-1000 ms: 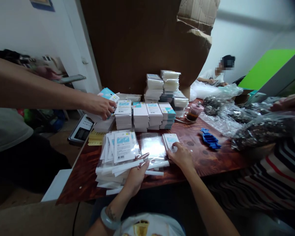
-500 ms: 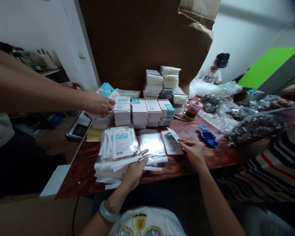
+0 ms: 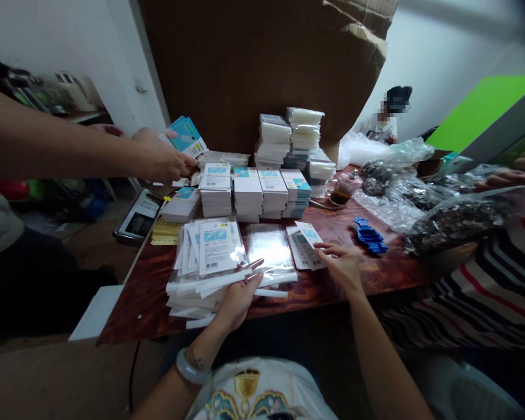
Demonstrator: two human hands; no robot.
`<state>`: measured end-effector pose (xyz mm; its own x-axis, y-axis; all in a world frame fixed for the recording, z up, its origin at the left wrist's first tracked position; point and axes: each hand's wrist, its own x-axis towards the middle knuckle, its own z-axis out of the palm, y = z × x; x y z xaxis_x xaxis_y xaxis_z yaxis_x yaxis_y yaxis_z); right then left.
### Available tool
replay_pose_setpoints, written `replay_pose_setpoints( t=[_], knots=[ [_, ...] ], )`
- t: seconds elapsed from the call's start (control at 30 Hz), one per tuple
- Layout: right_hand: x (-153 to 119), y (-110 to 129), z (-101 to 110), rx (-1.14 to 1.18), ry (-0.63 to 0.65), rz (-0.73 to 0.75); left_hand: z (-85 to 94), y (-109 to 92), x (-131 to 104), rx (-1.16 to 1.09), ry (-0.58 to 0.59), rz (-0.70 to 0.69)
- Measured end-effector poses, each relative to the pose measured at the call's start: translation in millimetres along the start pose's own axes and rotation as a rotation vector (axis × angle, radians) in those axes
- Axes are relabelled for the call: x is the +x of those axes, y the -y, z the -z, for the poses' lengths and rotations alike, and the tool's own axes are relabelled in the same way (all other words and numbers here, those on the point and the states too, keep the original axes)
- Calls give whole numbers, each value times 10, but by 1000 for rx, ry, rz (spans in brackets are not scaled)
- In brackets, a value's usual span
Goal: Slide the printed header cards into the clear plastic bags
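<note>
My right hand [image 3: 343, 265] pinches the lower edge of a printed card [image 3: 308, 233], which is tilted over a small pile of similar cards [image 3: 296, 251] on the table. My left hand [image 3: 240, 297] has its thumb and index finger at the edge of a clear plastic bag [image 3: 269, 248] with a white strip. That bag lies on other clear bags in front of me. Left of it is a heap of bags with printed cards [image 3: 216, 251] in them, their white flaps toward me. Behind stand stacks of printed cards [image 3: 248, 195] side by side.
A co-worker's hands [image 3: 168, 160] hold blue cards at the left. Taller stacks of bags [image 3: 273, 137] stand at the back. A blue plastic piece [image 3: 370, 236], a glass cup of dark liquid [image 3: 342, 189] and plastic bags of dark pieces [image 3: 457, 224] lie rightward. Another person's hand [image 3: 503, 178] is far right.
The card in my right hand has tipped and turned over the small pile, showing more of its printed face. The co-worker's hands have drawn back left with the blue cards. My left hand stays.
</note>
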<state>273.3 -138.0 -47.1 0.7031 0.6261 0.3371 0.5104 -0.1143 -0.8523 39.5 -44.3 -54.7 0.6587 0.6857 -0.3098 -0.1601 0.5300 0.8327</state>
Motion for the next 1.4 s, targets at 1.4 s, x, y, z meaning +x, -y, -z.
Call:
replay_pose_setpoints(
  t=[1.4],
  knots=[
    [-390, 578, -479, 42, 413, 435, -50, -55, -40, 67, 157, -21]
  ],
)
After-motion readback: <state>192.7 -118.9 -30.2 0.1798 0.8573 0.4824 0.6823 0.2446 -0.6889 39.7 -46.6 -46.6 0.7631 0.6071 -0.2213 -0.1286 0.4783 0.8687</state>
